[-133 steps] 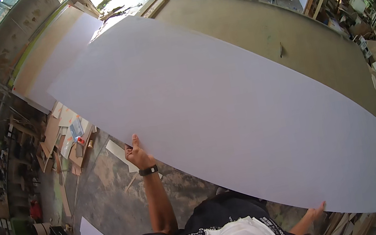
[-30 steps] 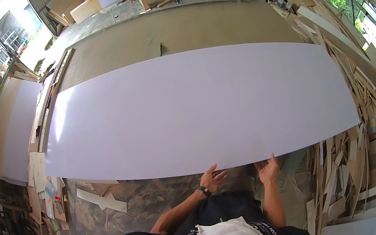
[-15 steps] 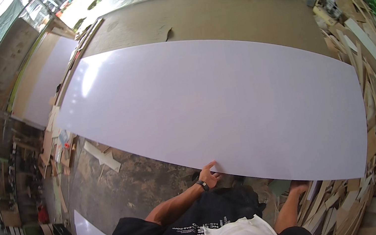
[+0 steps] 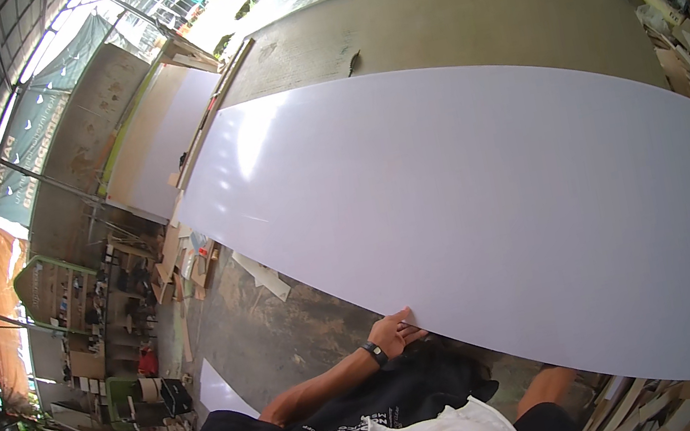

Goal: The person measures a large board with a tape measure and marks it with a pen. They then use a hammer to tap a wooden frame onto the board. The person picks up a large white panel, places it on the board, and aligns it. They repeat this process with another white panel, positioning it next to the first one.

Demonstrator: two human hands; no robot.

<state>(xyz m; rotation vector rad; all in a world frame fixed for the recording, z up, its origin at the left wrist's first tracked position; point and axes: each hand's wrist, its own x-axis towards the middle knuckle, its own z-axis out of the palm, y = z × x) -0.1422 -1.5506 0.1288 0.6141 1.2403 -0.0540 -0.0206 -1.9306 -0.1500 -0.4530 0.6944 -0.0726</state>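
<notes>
A large glossy white sheet (image 4: 470,193) lies across a broad grey-brown board (image 4: 458,20), with its near long edge jutting out toward my body. My left hand (image 4: 395,334) is closed on that near edge, its thumb over the top face and its other fingers at the rim. A dark watch (image 4: 375,354) is on the left wrist. Farther right, my right hand (image 4: 552,384) reaches beneath the same edge; the sheet hides its fingers.
Offcut wood strips (image 4: 638,408) are heaped along the right side. At left, more panels (image 4: 165,136) lean by a metal frame, with cluttered shelving (image 4: 106,299) nearer. A pale scrap piece (image 4: 261,274) lies on the stained floor (image 4: 292,335).
The view has turned left, so the scene sits farther right and lower. My left hand stays at the sheet's near edge; less of my right hand shows from under it.
</notes>
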